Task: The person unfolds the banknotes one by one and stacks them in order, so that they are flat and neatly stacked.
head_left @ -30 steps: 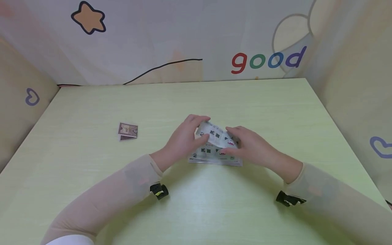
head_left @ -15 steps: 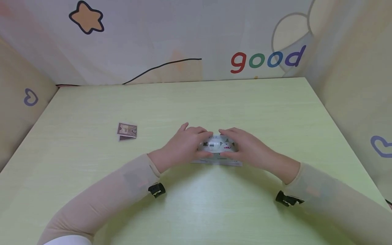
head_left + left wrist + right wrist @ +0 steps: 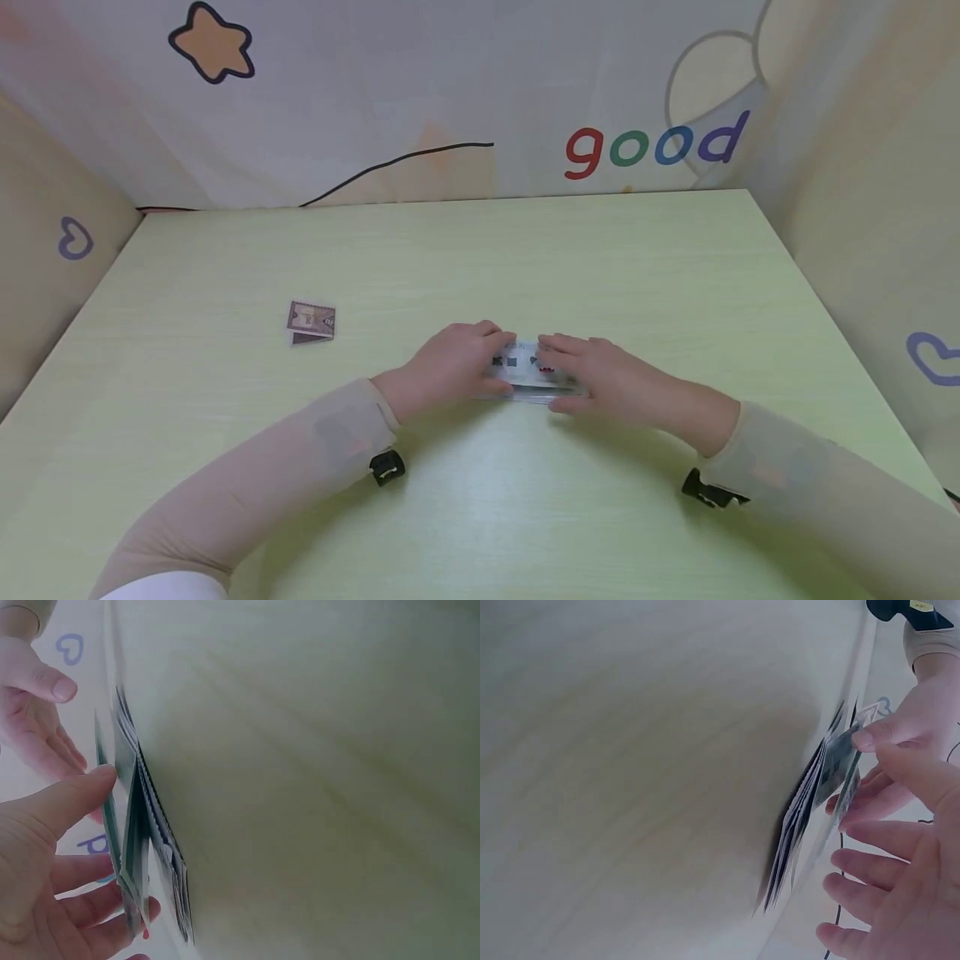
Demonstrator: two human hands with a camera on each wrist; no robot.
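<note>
A stack of paper banknotes (image 3: 796, 814), pale with dark print and a "2" in the earlier view, lies on the table at the middle. Its top banknote (image 3: 519, 367) is bent over, with its folded part standing off the stack. My left hand (image 3: 448, 367) pinches this banknote at its left end, thumb on the near side and fingers behind. Over the right end hovers my right hand (image 3: 618, 377), its fingers extended and spread. In the left wrist view the right hand (image 3: 37, 705) appears apart from the paper. Both hands hide the ends of the stack.
A small brown banknote (image 3: 311, 320), folded over, lies on the table to the left. The pale green table (image 3: 480, 508) runs back to a printed cloth wall (image 3: 420, 92) with a star and the word "good". Cloth also closes in both sides.
The raised part of the top banknote has come down toward me, first curled and now flatter over the stack. My right hand has loosened from its end.
</note>
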